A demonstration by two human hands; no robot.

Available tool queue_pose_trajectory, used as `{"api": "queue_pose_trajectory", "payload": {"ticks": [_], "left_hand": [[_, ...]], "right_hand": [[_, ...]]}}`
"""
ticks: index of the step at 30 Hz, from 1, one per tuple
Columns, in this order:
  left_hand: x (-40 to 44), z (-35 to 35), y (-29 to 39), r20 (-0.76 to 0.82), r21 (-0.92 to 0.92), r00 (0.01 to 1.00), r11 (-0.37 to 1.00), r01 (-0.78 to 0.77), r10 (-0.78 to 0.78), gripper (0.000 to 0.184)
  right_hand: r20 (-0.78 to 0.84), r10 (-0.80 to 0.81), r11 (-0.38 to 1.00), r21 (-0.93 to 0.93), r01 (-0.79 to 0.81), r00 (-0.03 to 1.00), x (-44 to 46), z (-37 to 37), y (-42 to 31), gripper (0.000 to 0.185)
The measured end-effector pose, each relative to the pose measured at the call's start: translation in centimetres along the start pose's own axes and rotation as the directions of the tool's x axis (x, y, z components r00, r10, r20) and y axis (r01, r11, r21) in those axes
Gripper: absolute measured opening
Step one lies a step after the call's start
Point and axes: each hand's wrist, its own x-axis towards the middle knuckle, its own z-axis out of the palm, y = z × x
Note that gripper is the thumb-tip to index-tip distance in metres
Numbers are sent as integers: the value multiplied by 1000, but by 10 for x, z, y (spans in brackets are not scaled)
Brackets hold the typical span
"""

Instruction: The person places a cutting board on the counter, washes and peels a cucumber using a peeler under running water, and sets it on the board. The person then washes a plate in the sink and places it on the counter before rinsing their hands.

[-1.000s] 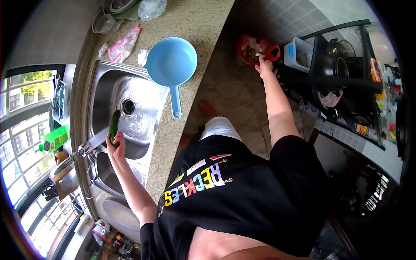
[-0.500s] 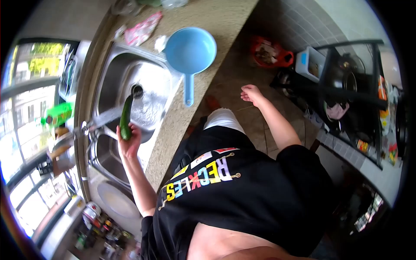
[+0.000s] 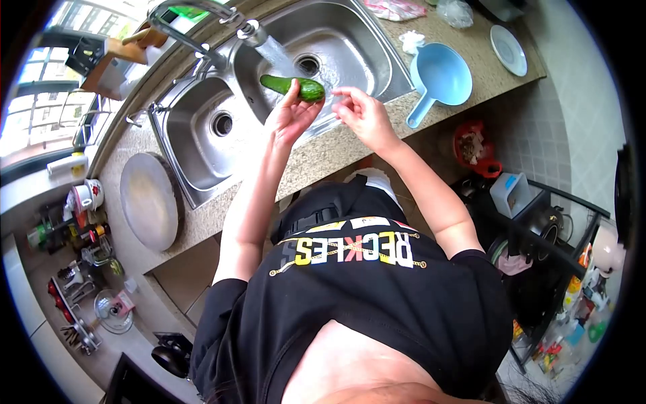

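A green cucumber (image 3: 311,89) lies across the fingers of my left hand (image 3: 291,121), with the thumb over it. It is above the front of the right-hand steel sink basin (image 3: 353,40). Water runs from the faucet (image 3: 249,31) just behind the cucumber. My right hand (image 3: 367,118) is near the cucumber's right end, its fingers loosely bent and apart, with nothing visible in them.
A light blue ladle-shaped basin (image 3: 441,74) sits on the counter right of the sink, its handle over the front edge. A white plate (image 3: 508,50) is farther right. Left of the second basin (image 3: 202,145) lies a round cutting board (image 3: 149,202).
My view has turned toward the sink. My right hand has come from the right side to beside the cucumber. My left hand still holds the cucumber, now more level.
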Motion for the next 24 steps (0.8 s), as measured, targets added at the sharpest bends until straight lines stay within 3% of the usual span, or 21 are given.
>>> {"api": "queue_pose_trajectory", "payload": {"ticks": [4, 6, 10, 13, 20, 24], "left_hand": [[-4, -3, 13, 70, 4, 998, 1000, -11, 11, 29], [-8, -2, 15, 56, -2, 998, 1000, -16, 16, 26], [-11, -5, 24, 76, 63, 997, 998, 4, -9, 30], [-11, -5, 28, 93, 80, 996, 997, -3, -4, 31], [-4, 5, 33, 94, 63, 996, 998, 1, -7, 34], [8, 5, 38, 93, -14, 994, 998, 53, -52, 36]], "right_hand": [[-58, -100, 983, -162, 90, 993, 20, 35, -13, 23], [-130, 4, 997, -71, -13, 991, 26, 42, -13, 19], [-160, 67, 998, 2, -67, 985, 38, 50, -13, 14], [-177, 98, 993, 81, -85, 979, 41, 53, -12, 12], [-227, 90, 995, 59, -78, 970, 57, 49, -3, 6], [-192, 177, 968, 210, -135, 965, 71, 32, 21, 5]]}}
